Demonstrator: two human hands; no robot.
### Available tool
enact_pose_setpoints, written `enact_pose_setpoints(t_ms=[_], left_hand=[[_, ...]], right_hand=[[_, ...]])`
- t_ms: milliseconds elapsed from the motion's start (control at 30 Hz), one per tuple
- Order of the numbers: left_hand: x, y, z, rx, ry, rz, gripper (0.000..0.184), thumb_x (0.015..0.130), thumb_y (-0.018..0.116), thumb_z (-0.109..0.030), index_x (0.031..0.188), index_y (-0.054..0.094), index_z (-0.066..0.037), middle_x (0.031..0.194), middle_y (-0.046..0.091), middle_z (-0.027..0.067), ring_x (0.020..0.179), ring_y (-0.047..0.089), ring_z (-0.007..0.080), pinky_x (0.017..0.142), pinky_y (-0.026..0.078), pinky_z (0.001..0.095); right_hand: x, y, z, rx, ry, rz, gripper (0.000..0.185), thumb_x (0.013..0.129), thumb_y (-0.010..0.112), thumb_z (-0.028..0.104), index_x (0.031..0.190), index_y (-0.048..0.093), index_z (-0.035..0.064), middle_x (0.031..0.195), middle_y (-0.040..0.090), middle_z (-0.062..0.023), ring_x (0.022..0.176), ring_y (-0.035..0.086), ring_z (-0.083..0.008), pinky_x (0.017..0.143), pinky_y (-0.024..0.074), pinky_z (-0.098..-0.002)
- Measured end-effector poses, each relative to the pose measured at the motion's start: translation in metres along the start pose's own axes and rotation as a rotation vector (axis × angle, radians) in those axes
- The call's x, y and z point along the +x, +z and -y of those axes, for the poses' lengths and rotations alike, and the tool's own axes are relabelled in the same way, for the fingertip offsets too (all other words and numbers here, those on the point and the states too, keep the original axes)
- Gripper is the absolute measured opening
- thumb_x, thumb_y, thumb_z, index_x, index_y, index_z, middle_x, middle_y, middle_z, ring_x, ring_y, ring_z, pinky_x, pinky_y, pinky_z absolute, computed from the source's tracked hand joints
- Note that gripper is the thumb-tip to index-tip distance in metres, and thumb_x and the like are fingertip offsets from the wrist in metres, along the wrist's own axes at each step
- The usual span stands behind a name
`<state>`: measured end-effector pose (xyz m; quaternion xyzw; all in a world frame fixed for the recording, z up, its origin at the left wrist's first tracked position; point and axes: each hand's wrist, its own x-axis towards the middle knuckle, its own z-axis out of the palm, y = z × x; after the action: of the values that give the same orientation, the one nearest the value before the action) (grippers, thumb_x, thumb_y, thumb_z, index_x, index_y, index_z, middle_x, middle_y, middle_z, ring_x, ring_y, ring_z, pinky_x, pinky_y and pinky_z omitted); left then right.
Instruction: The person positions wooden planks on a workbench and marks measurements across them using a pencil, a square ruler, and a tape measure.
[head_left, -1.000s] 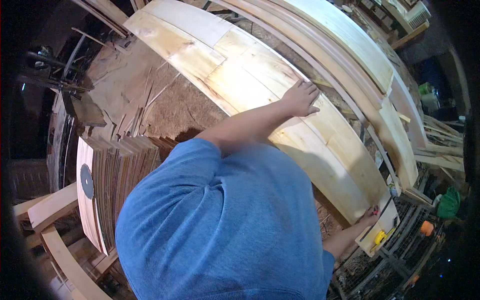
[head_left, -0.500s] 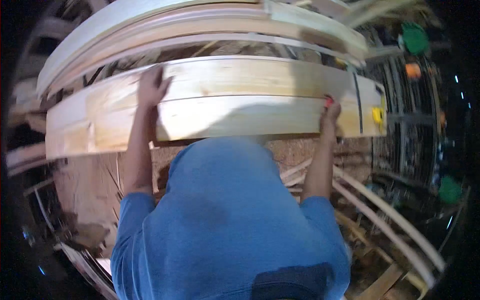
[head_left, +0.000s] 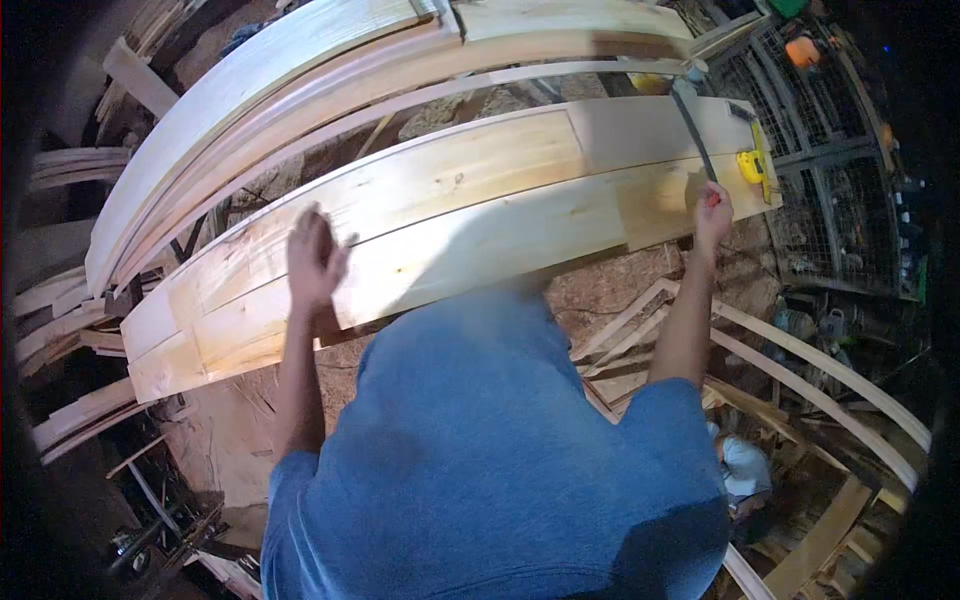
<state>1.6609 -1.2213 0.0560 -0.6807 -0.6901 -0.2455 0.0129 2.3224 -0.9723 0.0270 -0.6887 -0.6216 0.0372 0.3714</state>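
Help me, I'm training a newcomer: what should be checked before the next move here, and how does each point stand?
1. Red item held in the right hand: ok.
2. Red item's tip touching wood: cannot tell, too small.
3. Left hand pressing the planks: cannot tell; it is over them, contact unclear.
4. Dark strip crossing the planks near their right end: ok.
5. Yellow tape measure apart from the strip: ok.

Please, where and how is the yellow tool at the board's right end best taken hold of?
Take the yellow tool by its thick body, probably from above and left: this is its bulkiest part, bare board lies to its left, and a thin strip runs along its right. The right hand is nearest, but seems to hold a red thing.
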Motion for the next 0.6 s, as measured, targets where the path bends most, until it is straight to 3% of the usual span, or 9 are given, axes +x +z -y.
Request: enact_pose_setpoints(t_ms=[100, 133, 167, 267, 400, 600], left_hand=[[0.004, 0.016, -0.063, 0.011, 0.067, 0.062, 0.055, 0.086, 0.069, -0.036, 0.127, 0.056, -0.002, 0.144, 0.045, 0.0218, 0.134, 0.042, 0.0391, 0.110, 0.032, 0.0522], [0.011, 0.018, -0.076, 0.020, 0.048, 0.055, 0.056, 0.087, 0.067, -0.035, 0.125, 0.055, 0.004, 0.142, 0.047, 0.0239, 0.130, 0.044, 0.0416, 0.108, 0.035, 0.0489], [0.018, 0.024, -0.077, 0.014, -0.018, 0.029, 0.056, 0.086, 0.068, -0.036, 0.125, 0.055, 0.003, 0.141, 0.047, 0.0237, 0.130, 0.044, 0.0413, 0.108, 0.034, 0.0492], [0.046, 0.044, -0.071, 0.019, -0.184, -0.042, 0.058, 0.084, 0.069, -0.036, 0.125, 0.055, 0.002, 0.140, 0.047, 0.0237, 0.128, 0.045, 0.0409, 0.108, 0.035, 0.0488], [0.073, 0.065, -0.049, 0.146, -0.255, 0.017, 0.067, 0.085, 0.066, -0.045, 0.129, 0.052, 0.003, 0.140, 0.047, 0.0231, 0.132, 0.040, 0.0394, 0.111, 0.029, 0.0484], [0.075, 0.074, -0.056, 0.223, -0.265, -0.017, 0.074, 0.084, 0.064, -0.050, 0.132, 0.049, 0.004, 0.139, 0.047, 0.0241, 0.133, 0.038, 0.0397, 0.112, 0.026, 0.0506]], right_hand=[[-0.004, 0.024, -0.023, 0.405, -0.025, 0.007, 0.020, 0.085, 0.068, 0.011, 0.104, 0.068, 0.0054, 0.101, 0.070, -0.0097, 0.092, 0.066, -0.0187, 0.082, 0.0507, -0.0299], [-0.024, 0.037, -0.023, 0.108, -0.247, -0.085, 0.026, 0.093, 0.062, 0.023, 0.112, 0.065, 0.0058, 0.098, 0.069, -0.0037, 0.093, 0.066, -0.0166, 0.084, 0.0523, -0.0297], [-0.036, 0.039, 0.026, 0.516, 0.316, -0.013, 0.028, 0.094, 0.061, 0.028, 0.111, 0.066, 0.0069, 0.098, 0.069, -0.0028, 0.092, 0.065, -0.0166, 0.083, 0.0521, -0.0302], [-0.108, 0.042, 0.074, 0.707, 0.284, 0.214, 0.023, 0.093, 0.060, 0.026, 0.109, 0.066, 0.0097, 0.099, 0.067, -0.0037, 0.091, 0.064, -0.0211, 0.080, 0.0511, -0.0351], [-0.121, 0.051, 0.135, 0.275, -0.252, 0.157, 0.022, 0.090, 0.057, 0.011, 0.110, 0.064, 0.0035, 0.111, 0.067, -0.0192, 0.105, 0.062, -0.0380, 0.092, 0.0488, -0.0427], [-0.117, 0.054, 0.144, 0.211, -0.229, 0.142, 0.016, 0.088, 0.059, 0.009, 0.102, 0.064, 0.0036, 0.097, 0.067, -0.0182, 0.093, 0.064, -0.0383, 0.082, 0.0514, -0.0426]])
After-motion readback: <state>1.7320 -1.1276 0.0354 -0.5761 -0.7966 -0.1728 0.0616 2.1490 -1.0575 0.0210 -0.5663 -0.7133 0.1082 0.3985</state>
